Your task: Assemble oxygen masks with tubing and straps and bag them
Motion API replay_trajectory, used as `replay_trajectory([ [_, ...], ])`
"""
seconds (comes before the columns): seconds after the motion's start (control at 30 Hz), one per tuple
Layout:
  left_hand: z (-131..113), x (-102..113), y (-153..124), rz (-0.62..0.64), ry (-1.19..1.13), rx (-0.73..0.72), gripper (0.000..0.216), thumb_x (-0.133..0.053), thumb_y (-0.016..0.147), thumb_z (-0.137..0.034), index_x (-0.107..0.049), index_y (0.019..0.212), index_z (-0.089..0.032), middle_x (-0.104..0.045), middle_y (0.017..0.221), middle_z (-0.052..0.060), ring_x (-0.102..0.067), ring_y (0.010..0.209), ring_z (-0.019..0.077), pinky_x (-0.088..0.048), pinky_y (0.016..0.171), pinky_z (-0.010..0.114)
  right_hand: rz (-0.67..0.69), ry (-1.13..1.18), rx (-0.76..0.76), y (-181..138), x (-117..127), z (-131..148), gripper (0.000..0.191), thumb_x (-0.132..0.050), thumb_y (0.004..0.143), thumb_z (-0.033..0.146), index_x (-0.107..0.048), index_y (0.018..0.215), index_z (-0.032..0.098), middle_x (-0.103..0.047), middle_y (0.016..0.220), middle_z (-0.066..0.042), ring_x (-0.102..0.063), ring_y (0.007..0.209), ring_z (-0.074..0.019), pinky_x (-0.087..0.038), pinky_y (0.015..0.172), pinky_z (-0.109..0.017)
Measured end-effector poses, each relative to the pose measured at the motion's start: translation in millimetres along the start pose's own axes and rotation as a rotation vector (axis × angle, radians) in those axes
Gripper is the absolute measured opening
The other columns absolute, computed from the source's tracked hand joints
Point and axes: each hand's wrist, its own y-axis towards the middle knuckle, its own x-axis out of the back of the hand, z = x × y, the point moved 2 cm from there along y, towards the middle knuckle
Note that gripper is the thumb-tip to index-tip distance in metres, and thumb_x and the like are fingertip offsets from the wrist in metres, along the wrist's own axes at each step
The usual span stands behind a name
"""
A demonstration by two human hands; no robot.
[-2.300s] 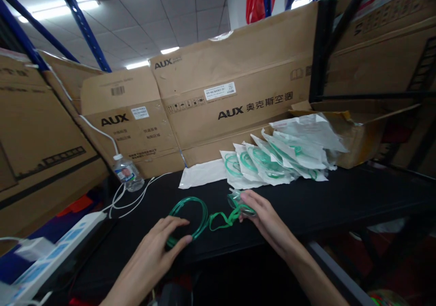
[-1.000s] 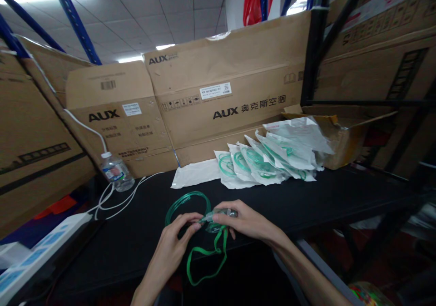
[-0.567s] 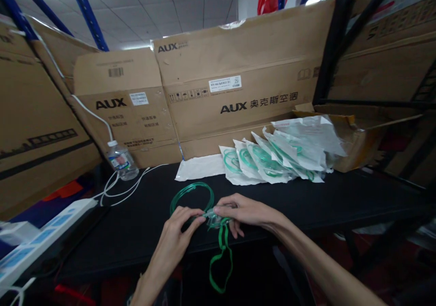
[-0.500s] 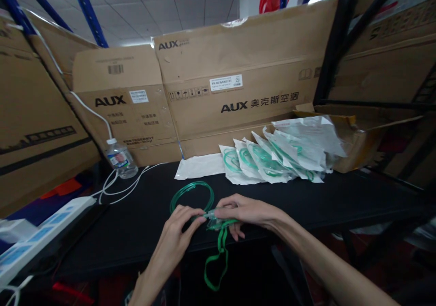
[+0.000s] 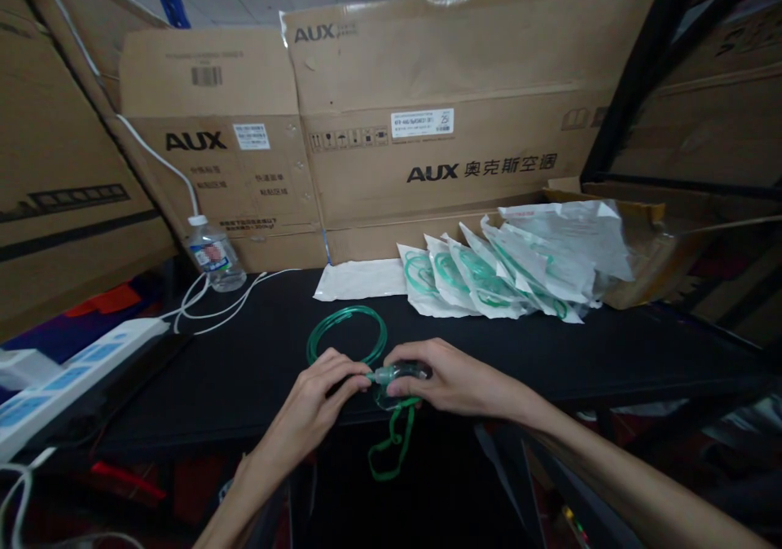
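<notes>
Over the front edge of a black table [image 5: 611, 353], my right hand [image 5: 455, 382] grips a clear plastic mask piece [image 5: 397, 376] with its fingers closed. My left hand [image 5: 323, 386] pinches the end of the green tube where it meets that piece. The green tubing coil [image 5: 345, 333] lies on the table just behind my hands. A green elastic strap [image 5: 391, 443] hangs down from the mask below the table edge.
Several sealed white packets with green tubing [image 5: 489, 276] fan out from an open carton [image 5: 635, 248] at the right. An empty white pouch [image 5: 360, 280] lies flat. A water bottle [image 5: 213, 252], white cables [image 5: 220, 309] and a power strip [image 5: 61, 374] are left. Large AUX cardboard boxes [image 5: 440, 125] stand behind.
Both hands have come together on the mask piece and tube end. The strap, earlier on the table, now dangles over the edge. The view has tilted down.
</notes>
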Motion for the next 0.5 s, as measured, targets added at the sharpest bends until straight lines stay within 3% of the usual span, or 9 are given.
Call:
replay_trajectory([
  [0.2, 3, 0, -1, -0.029, -0.008, 0.078, 0.021, -0.058, 0.099, -0.038, -0.073, 0.102, -0.024, -0.071, 0.093, 0.002, -0.064, 0.088, 0.0181, -0.048, 0.081, 0.028, -0.078, -0.101, -0.014, 2, -3, 7, 0.026, -0.063, 0.093, 0.038, -0.076, 0.103, 0.017, -0.072, 0.081, -0.002, -0.059, 0.068, -0.0142, -0.04, 0.062, -0.024],
  [0.37, 1, -2, -1, -0.032, 0.016, 0.054, 0.018, -0.058, 0.099, -0.034, -0.073, 0.102, -0.024, -0.071, 0.094, 0.001, -0.063, 0.09, 0.0178, -0.046, 0.084, 0.029, -0.114, -0.17, 0.017, 4, -5, 9, 0.025, -0.061, 0.094, 0.035, -0.076, 0.105, 0.019, -0.077, 0.086, -0.004, -0.064, 0.071, -0.0166, -0.042, 0.066, -0.025],
  [0.5, -2, 0, 1, 0.004, 0.036, 0.018, 0.02, -0.055, 0.101, -0.031, -0.074, 0.1, -0.024, -0.07, 0.083, 0.0, -0.061, 0.082, 0.0175, -0.046, 0.08, 0.029, -0.149, -0.258, 0.064, 1, -10, 10, 0.018, -0.062, 0.092, 0.026, -0.076, 0.101, 0.02, -0.077, 0.091, -0.004, -0.067, 0.076, -0.0176, -0.044, 0.072, -0.025],
])
